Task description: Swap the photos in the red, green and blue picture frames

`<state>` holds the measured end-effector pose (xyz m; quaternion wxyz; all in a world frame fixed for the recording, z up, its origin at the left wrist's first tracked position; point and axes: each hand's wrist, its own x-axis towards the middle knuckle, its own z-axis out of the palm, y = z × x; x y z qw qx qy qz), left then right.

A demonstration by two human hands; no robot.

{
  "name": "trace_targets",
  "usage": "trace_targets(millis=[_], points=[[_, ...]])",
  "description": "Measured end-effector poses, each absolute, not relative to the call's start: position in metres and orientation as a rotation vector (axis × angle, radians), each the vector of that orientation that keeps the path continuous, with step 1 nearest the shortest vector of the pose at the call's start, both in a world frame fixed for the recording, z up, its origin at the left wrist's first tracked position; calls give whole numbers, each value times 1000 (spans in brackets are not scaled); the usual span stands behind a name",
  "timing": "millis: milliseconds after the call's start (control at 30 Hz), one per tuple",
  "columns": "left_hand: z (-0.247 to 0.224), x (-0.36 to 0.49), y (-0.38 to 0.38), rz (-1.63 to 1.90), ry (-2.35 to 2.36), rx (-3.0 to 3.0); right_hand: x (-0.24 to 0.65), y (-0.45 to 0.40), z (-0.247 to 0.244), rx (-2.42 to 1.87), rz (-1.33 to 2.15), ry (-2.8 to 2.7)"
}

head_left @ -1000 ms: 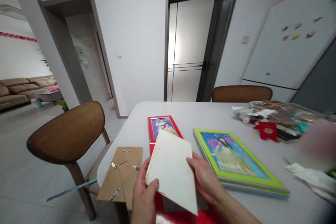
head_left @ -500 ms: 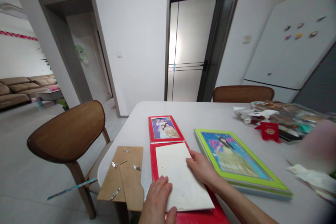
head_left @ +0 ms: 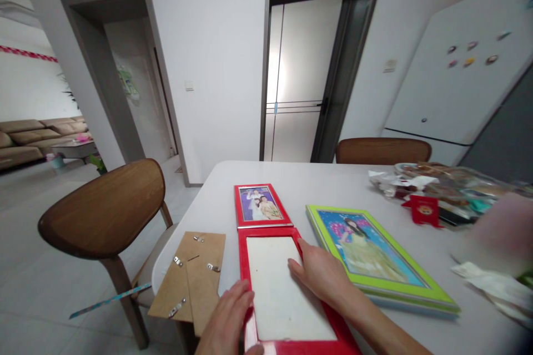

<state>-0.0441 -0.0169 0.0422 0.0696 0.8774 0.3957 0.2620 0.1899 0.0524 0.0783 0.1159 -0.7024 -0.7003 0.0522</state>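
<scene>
A white board lies inside the opening of a red frame on the table. My left hand rests on the frame's left edge, fingers apart. Across the frame's right edge lies my right hand, its thumb over the board and its fingers at the frame's outer side. A smaller red-framed photo touches the far end of the red frame. Left of them is a brown backing board with metal clips. On the right lies a green-framed picture.
Plastic bags and small items, with a red card, cover the table's right side. Crumpled white tissue is near the right edge. Wooden chairs stand at the left and far side.
The white board has dropped into the red frame's opening, where before it overlapped the border. My left hand has moved left onto the frame edge. The view has shifted slightly.
</scene>
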Motion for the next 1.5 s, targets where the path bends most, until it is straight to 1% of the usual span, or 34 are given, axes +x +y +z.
trace_targets(millis=[100, 167, 233, 333, 433, 567, 733, 867, 1000, 1167, 1333, 1500], points=[[50, -91, -16, 683, 1460, 2642, 174, 44, 83, -1857, 234, -2071], [46, -122, -11, 607, 1753, 2569, 150, 34, 86, -1643, 355, -2121], [36, -144, -4, 539, 1943, 2489, 119, 23, 87, -1451, 465, -2184], [20, -155, 4, 603, 2013, 2482, 74, 12, 83, -1313, 507, -2256], [11, -149, 4, 787, 1973, 2533, 49, 12, 77, -1341, 476, -2229], [14, -139, 0, 988, 1897, 2580, 49, 21, 70, -1403, 491, -2143], [39, -123, -3, 1151, 1809, 2606, 65, 25, 75, -1387, 548, -2048], [67, -95, -11, 1255, 1605, 2718, 98, 20, 90, -1282, 588, -1949], [78, -51, -18, 1196, 1343, 2758, 151, 10, 96, -1296, 597, -1948], [57, -10, -19, 978, 1195, 2741, 203, -3, 79, -1479, 536, -2003], [39, 0, -14, 867, 1184, 2750, 211, -4, 65, -1549, 473, -2063], [53, -2, -11, 822, 1289, 2603, 198, 2, 62, -1593, 367, -2108]])
